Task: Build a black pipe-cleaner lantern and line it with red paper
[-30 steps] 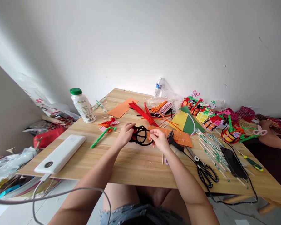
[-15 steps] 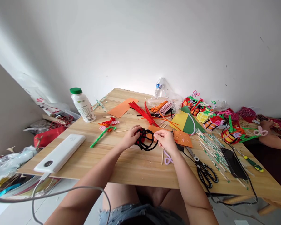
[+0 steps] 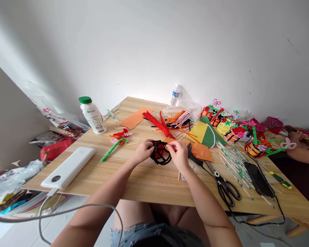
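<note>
My left hand (image 3: 142, 151) and my right hand (image 3: 179, 153) are both pinched on a small black pipe-cleaner frame with a red piece inside (image 3: 160, 153), held just above the wooden table (image 3: 149, 181). The left hand grips its left side, the right hand its upper right edge. A black glue gun (image 3: 193, 156) lies right beside my right hand on an orange foam sheet (image 3: 203, 151). A green-stemmed pipe-cleaner flower (image 3: 117, 139) lies to the left of my left hand.
A white power bank (image 3: 68, 167) and a green-capped bottle (image 3: 92, 116) are at the left. Black scissors (image 3: 225, 187), a phone (image 3: 257, 178), green-striped sticks (image 3: 234, 161) and finished craft baskets (image 3: 254, 145) fill the right. Another person's arm (image 3: 302, 152) rests at far right.
The black loops have been drawn together into a tighter bundle around the red piece. Both hands have shifted slightly right and closer to each other.
</note>
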Demonstrator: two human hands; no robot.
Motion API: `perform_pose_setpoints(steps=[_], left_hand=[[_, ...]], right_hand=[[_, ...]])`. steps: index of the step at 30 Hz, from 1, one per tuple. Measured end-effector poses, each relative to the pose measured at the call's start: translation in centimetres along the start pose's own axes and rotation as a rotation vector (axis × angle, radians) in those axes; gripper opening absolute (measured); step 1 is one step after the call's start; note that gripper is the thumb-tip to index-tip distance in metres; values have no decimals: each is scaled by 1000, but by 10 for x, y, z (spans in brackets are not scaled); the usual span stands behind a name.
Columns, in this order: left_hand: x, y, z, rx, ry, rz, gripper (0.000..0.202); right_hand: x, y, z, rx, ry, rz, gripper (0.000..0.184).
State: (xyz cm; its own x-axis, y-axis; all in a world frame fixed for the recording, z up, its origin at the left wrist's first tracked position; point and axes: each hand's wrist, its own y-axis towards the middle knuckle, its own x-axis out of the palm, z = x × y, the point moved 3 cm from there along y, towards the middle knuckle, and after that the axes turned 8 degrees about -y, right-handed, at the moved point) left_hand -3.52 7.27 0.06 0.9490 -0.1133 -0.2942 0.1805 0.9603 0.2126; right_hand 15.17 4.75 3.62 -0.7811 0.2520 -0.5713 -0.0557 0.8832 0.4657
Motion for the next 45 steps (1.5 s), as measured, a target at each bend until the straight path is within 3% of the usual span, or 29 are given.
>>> perform_pose_setpoints(steps=[2, 6, 8, 13, 18, 24, 30, 37, 41, 45], left_hand=[[0, 0, -1, 1, 9, 30, 35], [0, 1, -3, 3, 15, 41, 35], [0, 1, -3, -6, 10, 30, 34], [-5, 0, 6, -36, -104, -34, 33], [-9, -3, 15, -90, -226, -128, 32], [-7, -3, 17, -84, -173, -106, 28], [-7, -4, 20, -104, -230, -162, 26], [-4, -6, 21, -72, -263, -257, 29], [-2, -6, 15, -38, -232, -348, 34], [-3, -5, 9, -22, -184, -406, 36]], right_hand=[[-3, 3, 8, 101, 123, -115, 27], [-10, 7, 22, 193, 350, -605, 45], [-13, 8, 27, 200, 355, -694, 45], [-7, 8, 25, 233, 318, -585, 38], [1, 2, 10, 315, 467, -644, 46], [3, -1, 5, 387, 563, -654, 42], [10, -2, 16, 440, 502, -560, 38], [13, -2, 18, 353, 199, -388, 32], [14, -4, 19, 374, 183, -348, 24], [10, -3, 18, 377, 286, -373, 31]])
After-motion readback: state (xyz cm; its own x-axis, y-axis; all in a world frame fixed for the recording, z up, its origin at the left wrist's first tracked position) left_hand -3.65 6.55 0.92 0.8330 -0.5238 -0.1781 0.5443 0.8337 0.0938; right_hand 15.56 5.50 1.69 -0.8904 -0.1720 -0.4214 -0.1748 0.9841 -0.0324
